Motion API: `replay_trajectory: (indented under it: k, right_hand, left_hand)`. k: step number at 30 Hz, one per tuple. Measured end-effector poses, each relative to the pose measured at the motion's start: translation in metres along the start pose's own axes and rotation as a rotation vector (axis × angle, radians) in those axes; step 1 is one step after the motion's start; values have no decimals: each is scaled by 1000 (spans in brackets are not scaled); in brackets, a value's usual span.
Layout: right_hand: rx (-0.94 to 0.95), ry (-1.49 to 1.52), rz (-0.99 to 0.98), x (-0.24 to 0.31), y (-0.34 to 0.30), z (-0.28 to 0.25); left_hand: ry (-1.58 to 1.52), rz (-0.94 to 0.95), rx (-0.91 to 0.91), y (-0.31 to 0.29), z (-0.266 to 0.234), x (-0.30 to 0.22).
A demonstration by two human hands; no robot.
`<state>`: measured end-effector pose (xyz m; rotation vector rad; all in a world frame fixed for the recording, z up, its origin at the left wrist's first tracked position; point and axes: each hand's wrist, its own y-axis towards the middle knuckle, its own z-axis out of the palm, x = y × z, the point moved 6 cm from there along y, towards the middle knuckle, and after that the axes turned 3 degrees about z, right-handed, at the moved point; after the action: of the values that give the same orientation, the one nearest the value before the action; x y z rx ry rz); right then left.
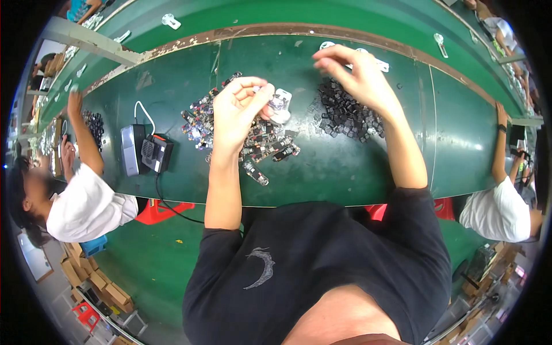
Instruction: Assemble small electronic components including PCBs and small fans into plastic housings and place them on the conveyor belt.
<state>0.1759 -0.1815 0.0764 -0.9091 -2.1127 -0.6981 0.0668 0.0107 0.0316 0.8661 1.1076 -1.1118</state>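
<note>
My left hand (236, 112) is closed, thumb against fingers, on a small white plastic casing (280, 105) above the table. Dark detail shows inside the casing; its lower part is partly covered by my fingers. Under and around that hand spreads a heap of small circuit boards (267, 144) with coloured parts. My right hand (359, 75) is raised over the far side of a pile of small black square pieces (348, 112). Its fingers are bent and apart, pointing left, and I see nothing between them. Just beyond it lie white plastic casings (379, 64), partly hidden by the hand.
A grey and black box-shaped device (133, 149) with a white cable and a black device (158, 152) stand left on the green table (322, 178). Beyond the raised ledge (264, 30), white casings (171, 21) lie on a green belt. Co-workers sit on both sides.
</note>
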Motion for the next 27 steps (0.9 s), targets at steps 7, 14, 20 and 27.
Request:
replay_trajectory:
  k: [7, 14, 20, 27]
  right_hand:
    - [234, -483, -76, -31, -4, 19]
    - [217, -494, -105, -31, -11, 27]
    - [137, -54, 20, -13, -17, 8]
    - [385, 874, 219, 5, -32, 18]
  left_hand:
    - [-420, -204, -139, 12, -24, 30]
    - [-647, -312, 73, 7, 4, 35]
    - [-590, -353, 171, 0, 22, 30]
    - [-287, -178, 181, -8, 31, 11]
